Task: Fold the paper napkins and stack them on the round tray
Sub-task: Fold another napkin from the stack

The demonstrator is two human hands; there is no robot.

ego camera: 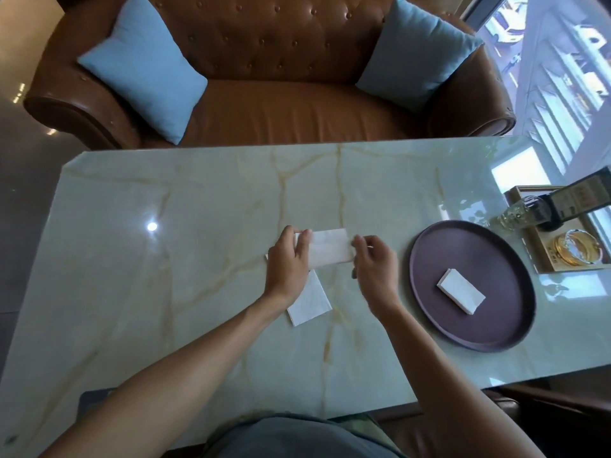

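- The marble table (198, 292) lies under both hands — the grip sits near its middle.
- The round tray (429, 325) rests well right of the grip, carrying a folded stack (461, 295).
- A held napkin (330, 247) spans between the hands: left hand (287, 259) pinches one end, right hand (373, 259) the other.
- Another napkin (310, 305) lies just below the grip, partly under the left wrist.

Worktop (198, 209) bare from 9 through 12 o'clock. At 3 o'clock, round tray (429, 309) holds a folded napkin stack (461, 290) mid-tray. Beyond it at 2 o'clock, a glass bottle (515, 213) and box (535, 259) obstruct passage. A loose napkin (310, 304) lies at 6 o'clock.
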